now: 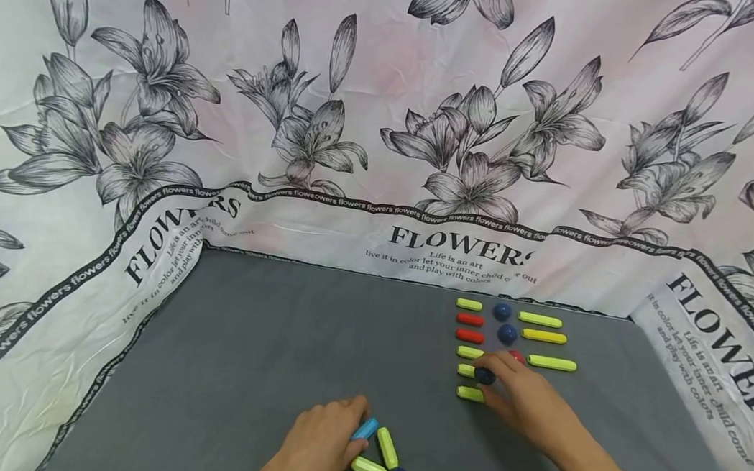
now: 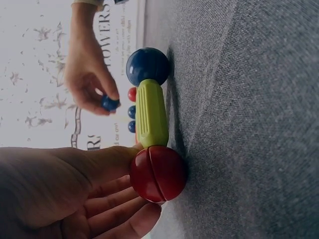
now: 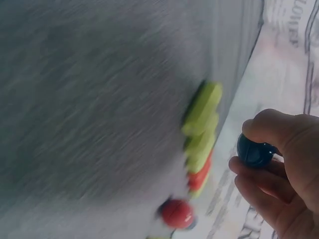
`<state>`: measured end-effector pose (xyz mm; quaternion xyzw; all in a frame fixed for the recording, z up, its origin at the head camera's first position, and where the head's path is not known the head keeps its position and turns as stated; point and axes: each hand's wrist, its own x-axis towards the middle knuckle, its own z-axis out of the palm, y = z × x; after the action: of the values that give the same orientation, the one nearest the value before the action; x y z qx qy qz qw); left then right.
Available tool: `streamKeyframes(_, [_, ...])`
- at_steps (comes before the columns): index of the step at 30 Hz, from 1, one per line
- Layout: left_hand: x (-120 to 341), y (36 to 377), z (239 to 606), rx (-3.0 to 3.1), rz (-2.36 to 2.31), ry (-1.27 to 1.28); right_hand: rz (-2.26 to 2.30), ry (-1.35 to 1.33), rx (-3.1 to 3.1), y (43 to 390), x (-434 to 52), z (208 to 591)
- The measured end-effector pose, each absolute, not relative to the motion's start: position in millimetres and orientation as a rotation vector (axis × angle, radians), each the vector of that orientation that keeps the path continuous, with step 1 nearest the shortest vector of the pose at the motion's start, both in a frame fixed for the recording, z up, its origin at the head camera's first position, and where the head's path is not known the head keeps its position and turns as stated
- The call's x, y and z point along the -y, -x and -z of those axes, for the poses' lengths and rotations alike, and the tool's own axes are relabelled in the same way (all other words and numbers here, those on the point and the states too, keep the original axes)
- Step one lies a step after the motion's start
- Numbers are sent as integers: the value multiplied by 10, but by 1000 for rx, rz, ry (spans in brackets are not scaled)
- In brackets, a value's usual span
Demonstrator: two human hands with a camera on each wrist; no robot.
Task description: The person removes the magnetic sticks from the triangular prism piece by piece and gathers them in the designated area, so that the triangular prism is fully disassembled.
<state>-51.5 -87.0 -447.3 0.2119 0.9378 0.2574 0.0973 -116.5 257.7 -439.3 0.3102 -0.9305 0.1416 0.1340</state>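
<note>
My left hand (image 1: pixel 322 437) rests low on the grey surface, its thumb and fingers around a red ball (image 2: pixel 158 174) that the head view hides. From this ball a yellow-green stick (image 2: pixel 152 112) reaches to a dark blue ball (image 2: pixel 148 67). A second yellow-green stick (image 1: pixel 387 448) also meets the blue ball, and a light blue stick (image 1: pixel 365 429) lies by my left fingers. My right hand (image 1: pixel 529 400) pinches another dark blue ball (image 3: pixel 254 151) between thumb and fingers, raised beside the short yellow-green sticks (image 1: pixel 470 394).
Short red sticks (image 1: pixel 470 335) line up in a column with yellow-green ones at the right. Beside them are blue balls (image 1: pixel 507 334), a red ball (image 1: pixel 516 356) and longer yellowish sticks (image 1: pixel 544 336). Flower-printed cloth (image 1: pixel 326 221) borders the grey surface (image 1: pixel 280 330) behind and at the sides.
</note>
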Motion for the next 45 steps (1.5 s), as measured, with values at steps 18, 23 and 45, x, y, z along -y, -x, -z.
streamKeyframes(18, [888,525,4496,-2743,-821,-643,-267,-589,2843,1081,-3043,4566])
streamKeyframes(23, [882,515,4503,-2762,-831,-665,-235,-569,2862,1089,-3067,4569])
streamKeyframes(45, [871,479,4540,-2775,-814,-705,-235,-1347,2577,796,-2376,4303])
